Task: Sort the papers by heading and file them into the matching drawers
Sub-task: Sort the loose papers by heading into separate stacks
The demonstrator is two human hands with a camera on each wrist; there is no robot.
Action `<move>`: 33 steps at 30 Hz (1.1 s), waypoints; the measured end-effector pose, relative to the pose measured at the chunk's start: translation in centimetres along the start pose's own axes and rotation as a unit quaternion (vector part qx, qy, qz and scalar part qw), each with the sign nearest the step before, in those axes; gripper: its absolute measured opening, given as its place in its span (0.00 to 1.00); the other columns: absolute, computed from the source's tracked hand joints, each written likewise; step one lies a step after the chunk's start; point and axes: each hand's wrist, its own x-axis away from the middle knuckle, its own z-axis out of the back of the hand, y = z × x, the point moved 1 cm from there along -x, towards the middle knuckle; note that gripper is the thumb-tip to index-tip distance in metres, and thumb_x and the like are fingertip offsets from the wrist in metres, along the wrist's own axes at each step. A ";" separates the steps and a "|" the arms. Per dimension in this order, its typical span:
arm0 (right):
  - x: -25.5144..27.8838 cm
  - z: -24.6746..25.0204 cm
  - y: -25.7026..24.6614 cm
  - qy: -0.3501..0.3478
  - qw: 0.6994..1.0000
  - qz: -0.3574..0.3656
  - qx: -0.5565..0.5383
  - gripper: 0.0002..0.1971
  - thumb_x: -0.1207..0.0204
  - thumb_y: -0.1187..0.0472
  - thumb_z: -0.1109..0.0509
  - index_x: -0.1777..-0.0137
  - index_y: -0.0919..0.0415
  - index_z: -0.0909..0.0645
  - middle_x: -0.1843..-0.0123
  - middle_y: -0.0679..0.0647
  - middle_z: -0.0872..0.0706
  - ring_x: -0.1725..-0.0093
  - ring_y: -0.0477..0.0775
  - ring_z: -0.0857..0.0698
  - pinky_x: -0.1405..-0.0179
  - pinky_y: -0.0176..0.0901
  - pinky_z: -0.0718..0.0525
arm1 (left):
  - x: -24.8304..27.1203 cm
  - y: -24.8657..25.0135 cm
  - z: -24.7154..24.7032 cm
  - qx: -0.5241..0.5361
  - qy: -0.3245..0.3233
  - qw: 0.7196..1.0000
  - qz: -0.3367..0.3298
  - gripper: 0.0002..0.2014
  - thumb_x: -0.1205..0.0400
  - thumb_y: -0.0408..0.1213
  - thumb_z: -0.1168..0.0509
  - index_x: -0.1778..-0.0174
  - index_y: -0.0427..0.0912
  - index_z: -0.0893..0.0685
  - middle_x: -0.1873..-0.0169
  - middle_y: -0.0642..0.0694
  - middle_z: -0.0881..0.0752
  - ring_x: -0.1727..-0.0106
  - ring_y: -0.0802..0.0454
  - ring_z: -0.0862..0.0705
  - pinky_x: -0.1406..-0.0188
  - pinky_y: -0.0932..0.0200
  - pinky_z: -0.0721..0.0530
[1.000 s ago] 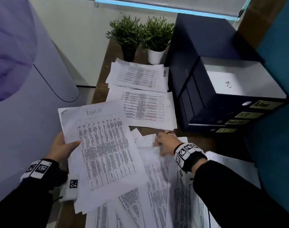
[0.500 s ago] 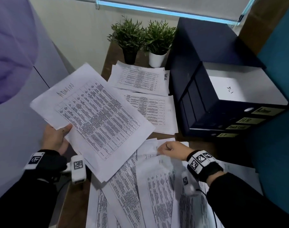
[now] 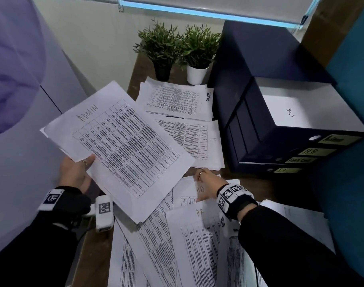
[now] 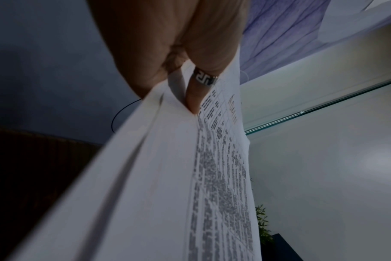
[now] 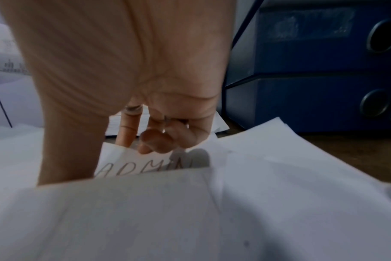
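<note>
Left hand (image 3: 73, 175) gripping ADMIN sheets (image 3: 123, 150), right hand (image 3: 208, 183) fingers pinching one sheet (image 3: 189, 191), four drawers (image 3: 301, 156)

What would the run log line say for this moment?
left hand: holds ADMIN sheets aloft | right hand: fingers on another ADMIN sheet in desk pile | Admin drawer: open

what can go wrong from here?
1. The left hand grips the ADMIN stack by one edge only; in the left wrist view the sheets fan apart, so some might slip out.
2. The right hand reaches a half-buried ADMIN sheet; pulling may drag the overlapping HR sheet.
</note>
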 end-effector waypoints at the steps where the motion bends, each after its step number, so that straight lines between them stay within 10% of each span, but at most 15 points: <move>1: -0.1 0.0 0.1 -0.003 1.000 0.008 -0.014 0.32 0.41 0.59 0.17 0.40 0.57 0.31 0.38 0.50 0.32 0.39 0.56 0.21 0.39 0.47 0.20 | 0.0 0.0 0.0 0.002 -0.003 1.000 0.001 0.21 0.20 0.19 0.43 0.33 0.40 0.24 0.39 0.44 0.18 0.39 0.46 0.19 0.37 0.50 0.23; 10: -0.5 -0.4 -0.3 -0.021 0.999 0.048 -0.011 0.24 0.40 0.62 0.18 0.55 0.48 0.32 0.43 0.49 0.31 0.46 0.57 0.20 0.46 0.43 0.19 | -0.3 -0.7 0.4 0.014 -0.012 1.000 -0.006 0.19 0.20 0.19 0.43 0.39 0.42 0.20 0.41 0.45 0.17 0.38 0.46 0.19 0.33 0.47 0.24; 14: -0.6 0.0 -0.9 -0.044 0.999 0.022 -0.018 0.28 0.42 0.66 0.18 0.43 0.60 0.26 0.44 0.49 0.35 0.41 0.63 0.19 0.41 0.52 0.18 | -0.4 -0.8 0.7 0.015 -0.022 1.000 -0.016 0.20 0.20 0.18 0.44 0.49 0.50 0.19 0.43 0.47 0.16 0.36 0.43 0.20 0.32 0.46 0.25; 23: -1.1 0.3 -3.0 -0.062 0.996 0.010 0.068 0.27 0.47 0.62 0.16 0.65 0.50 0.36 0.50 0.50 0.33 0.56 0.53 0.27 0.52 0.49 0.20 | -0.1 -0.1 1.0 0.015 -0.009 0.999 -0.045 0.21 0.20 0.17 0.45 0.53 0.51 0.19 0.51 0.55 0.16 0.39 0.46 0.20 0.36 0.49 0.24; 28: 0.1 0.4 -2.5 -0.006 0.994 0.052 0.093 0.14 0.35 0.63 0.26 0.66 0.52 0.31 0.53 0.51 0.24 0.50 0.54 0.28 0.48 0.46 0.30 | -0.7 -0.3 1.5 0.023 -0.016 0.999 -0.046 0.22 0.21 0.17 0.45 0.46 0.50 0.20 0.47 0.51 0.15 0.39 0.45 0.19 0.36 0.46 0.23; 33: 3.4 1.5 0.2 0.008 0.997 0.071 0.029 0.13 0.34 0.63 0.24 0.66 0.44 0.23 0.73 0.36 0.20 0.60 0.41 0.24 0.44 0.42 0.28 | -0.4 -0.2 0.7 0.032 -0.009 0.999 -0.036 0.20 0.20 0.18 0.44 0.49 0.50 0.20 0.50 0.53 0.15 0.48 0.55 0.16 0.40 0.51 0.22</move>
